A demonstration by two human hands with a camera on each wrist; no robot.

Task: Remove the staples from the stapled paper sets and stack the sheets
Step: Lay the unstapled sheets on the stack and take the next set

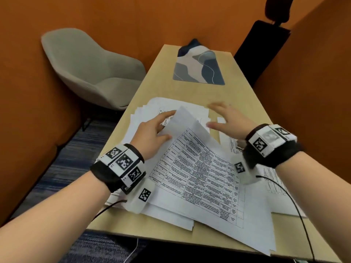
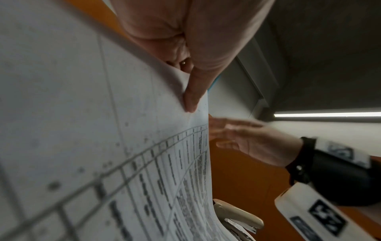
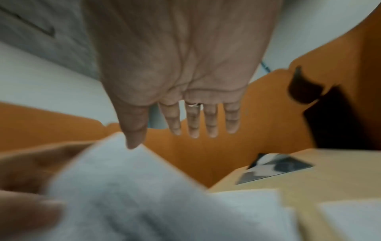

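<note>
Pale wood shows bare on the tabletop (image 1: 190,92) between the papers and a mat (image 1: 199,67) at the far end; the near half is covered. Orange walls close in on both sides, a grey chair (image 1: 91,73) stands off the left edge, and a black chair (image 1: 262,52) off the far right corner.

A printed sheet (image 1: 199,173) with a dense table lies slanted on the pile (image 1: 152,109), its near corner hanging past the tabletop's front edge. Its far corner is lifted and curled, blank back showing. The left hand (image 1: 152,133) pinches that corner, thumb on top and fingers beneath, as the left wrist view confirms. The right hand (image 1: 229,120) hovers just beside the raised corner, fingers straight and spread, holding nothing and blurred. More printed pages (image 1: 273,179) lie under the right wrist. A beige stapler (image 2: 239,218) sits beyond the sheet's edge in the left wrist view.
</note>
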